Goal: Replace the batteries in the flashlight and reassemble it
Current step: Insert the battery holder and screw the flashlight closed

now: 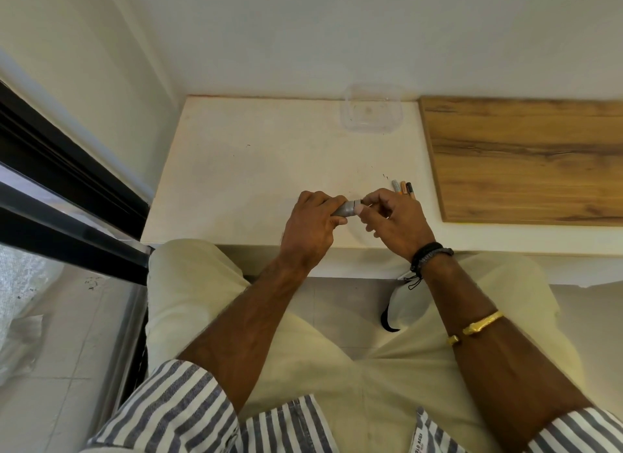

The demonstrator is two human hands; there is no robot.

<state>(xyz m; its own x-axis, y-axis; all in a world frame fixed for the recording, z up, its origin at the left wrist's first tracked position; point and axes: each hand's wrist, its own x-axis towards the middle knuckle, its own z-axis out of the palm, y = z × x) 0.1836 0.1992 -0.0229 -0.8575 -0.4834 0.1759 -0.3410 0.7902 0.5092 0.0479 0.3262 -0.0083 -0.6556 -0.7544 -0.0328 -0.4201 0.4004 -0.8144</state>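
A small silver flashlight (pixel 347 209) is held above the white tabletop (pixel 256 169), near its front edge. My left hand (pixel 312 228) is wrapped around the flashlight's body, hiding most of it. My right hand (pixel 392 221) pinches the flashlight's right end with thumb and fingertips; what sits at that end is hidden by the fingers. Three batteries (pixel 402 187) lie side by side on the table just beyond my right hand: one grey, one orange, one dark.
A clear plastic container (pixel 371 113) stands at the back of the table by the wall. A wooden board (pixel 526 159) covers the table's right side. A black window frame (pixel 67 196) runs along the left. My knees sit under the front edge.
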